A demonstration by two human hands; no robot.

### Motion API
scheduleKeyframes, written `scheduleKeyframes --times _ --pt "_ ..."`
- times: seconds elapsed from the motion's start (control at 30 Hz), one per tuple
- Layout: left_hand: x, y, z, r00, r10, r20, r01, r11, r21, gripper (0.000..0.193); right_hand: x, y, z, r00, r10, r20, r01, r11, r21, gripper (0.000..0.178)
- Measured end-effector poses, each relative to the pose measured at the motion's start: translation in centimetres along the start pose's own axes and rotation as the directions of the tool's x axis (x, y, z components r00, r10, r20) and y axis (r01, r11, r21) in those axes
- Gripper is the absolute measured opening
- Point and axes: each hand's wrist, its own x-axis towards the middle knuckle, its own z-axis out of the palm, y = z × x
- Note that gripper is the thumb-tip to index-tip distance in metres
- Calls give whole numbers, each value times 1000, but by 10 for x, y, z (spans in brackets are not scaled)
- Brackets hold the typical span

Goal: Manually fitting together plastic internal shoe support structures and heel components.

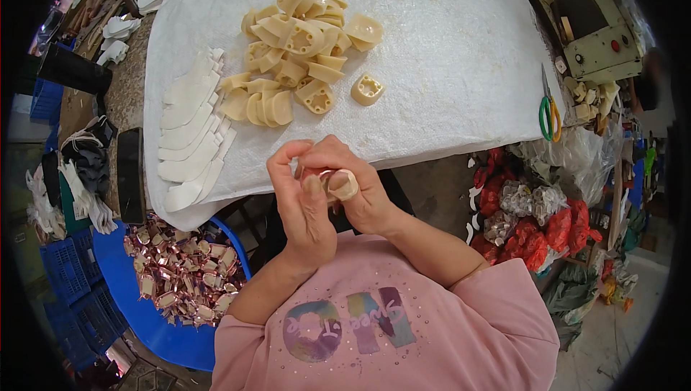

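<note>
In front of my chest I hold a beige shoe heel [342, 184] with a bit of shiny pink covering round it. My left hand [302, 200] is closed on its left side, the thumb pressed along it. My right hand [360, 182] wraps it from the right, fingers bent over the top; much of the heel is hidden. Beyond my hands, a heap of bare beige shoe heels [295, 42] lies on the white table cover [439, 45]. A single heel [368, 90] sits apart, its holed face up. Overlapping curved white cut pieces [188, 142] lie to the left.
A blue basin [162, 337] at lower left holds many shiny pink pieces [188, 268]. Scissors [549, 114] with green and orange handles lie at the table's right edge. A dark phone-like slab [131, 175] stands left. Red bags [529, 240] and a metal machine [601, 49] are right.
</note>
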Motion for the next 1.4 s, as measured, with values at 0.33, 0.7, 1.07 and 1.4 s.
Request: scheduleKeyframes --times 0.33,0.7,1.07,1.4 --pt "-2 -6 -3 999 -1 -40 -4 995 -104 35 0 -1 11 985 -149 -91 149 989 -10 29" --pt "13 -10 -22 957 -203 207 281 826 -488 81 6 -14 -7 979 153 -136 -140 985 98 35" --pt "9 -12 -20 980 147 137 -171 967 187 81 20 -36 -22 995 77 -55 -93 910 -404 23" --pt "15 14 -32 986 40 161 -100 918 383 40 26 -15 -38 875 471 107 -481 827 292 19"
